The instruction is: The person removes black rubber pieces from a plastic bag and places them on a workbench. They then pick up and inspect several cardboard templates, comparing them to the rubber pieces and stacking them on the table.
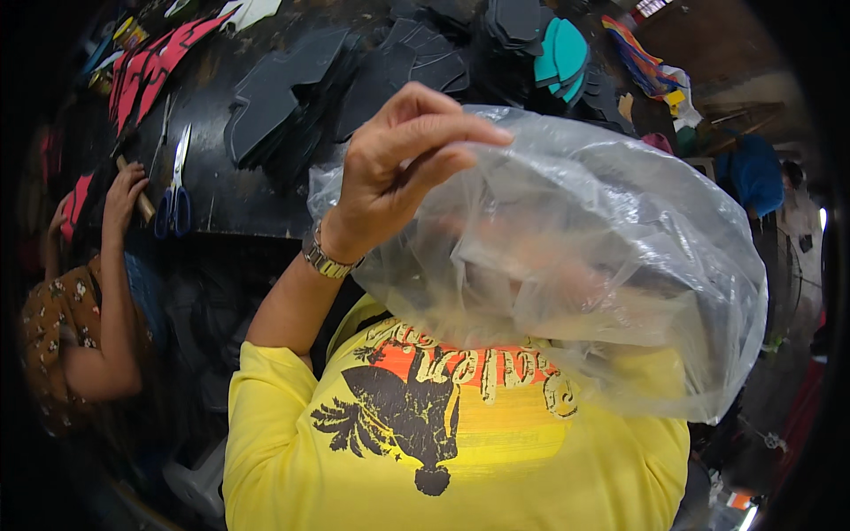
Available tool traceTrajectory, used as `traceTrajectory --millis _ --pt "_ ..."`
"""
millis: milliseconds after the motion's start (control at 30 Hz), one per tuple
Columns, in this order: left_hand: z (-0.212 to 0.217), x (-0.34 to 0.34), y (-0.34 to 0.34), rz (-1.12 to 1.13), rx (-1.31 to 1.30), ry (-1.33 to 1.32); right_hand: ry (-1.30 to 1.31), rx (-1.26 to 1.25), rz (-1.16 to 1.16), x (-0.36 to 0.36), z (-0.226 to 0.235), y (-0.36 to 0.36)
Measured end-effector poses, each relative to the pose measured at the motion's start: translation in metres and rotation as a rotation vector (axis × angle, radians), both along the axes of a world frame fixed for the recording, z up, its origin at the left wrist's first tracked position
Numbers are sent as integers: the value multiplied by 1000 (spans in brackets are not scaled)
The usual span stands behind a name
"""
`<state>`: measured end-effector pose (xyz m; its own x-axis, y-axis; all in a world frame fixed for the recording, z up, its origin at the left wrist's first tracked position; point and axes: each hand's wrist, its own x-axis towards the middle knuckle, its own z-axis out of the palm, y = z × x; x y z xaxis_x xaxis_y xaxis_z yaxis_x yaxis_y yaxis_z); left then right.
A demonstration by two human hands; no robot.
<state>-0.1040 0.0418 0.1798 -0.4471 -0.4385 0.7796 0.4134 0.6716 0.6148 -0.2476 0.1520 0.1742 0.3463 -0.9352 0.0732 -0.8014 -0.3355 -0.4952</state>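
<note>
A large clear plastic bag is puffed out in front of my chest, in the middle and right of the head view. My left hand, with a metal watch on the wrist, pinches the bag's upper edge between thumb and fingers. Through the hazy plastic I make out my right hand and forearm, inside or behind the bag; I cannot tell which. Its fingers are too blurred to read. Part of the bag also shows just left of my left wrist.
Stacks of dark cut sheets lie on the black table, with teal cut pieces farther right. Blue-handled scissors and red pieces lie left. A co-worker's hand rests by a wooden stick at far left.
</note>
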Motion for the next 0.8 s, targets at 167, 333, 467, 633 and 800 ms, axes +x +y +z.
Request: traceTrajectory --millis 167,333,467,633,800 --pt "-6 -13 14 -41 33 -64 32 -53 -32 -2 -6 10" --pt "-8 -7 21 -73 39 -189 74 -106 -85 -2 -14 25" --pt "-25 20 18 16 112 -384 60 -127 -133 -8 -15 33" --pt "-95 67 6 158 455 -281 -179 69 -146 -41 3 39" --pt "-152 118 1 254 545 -439 -836 84 -34 -61 28 65"
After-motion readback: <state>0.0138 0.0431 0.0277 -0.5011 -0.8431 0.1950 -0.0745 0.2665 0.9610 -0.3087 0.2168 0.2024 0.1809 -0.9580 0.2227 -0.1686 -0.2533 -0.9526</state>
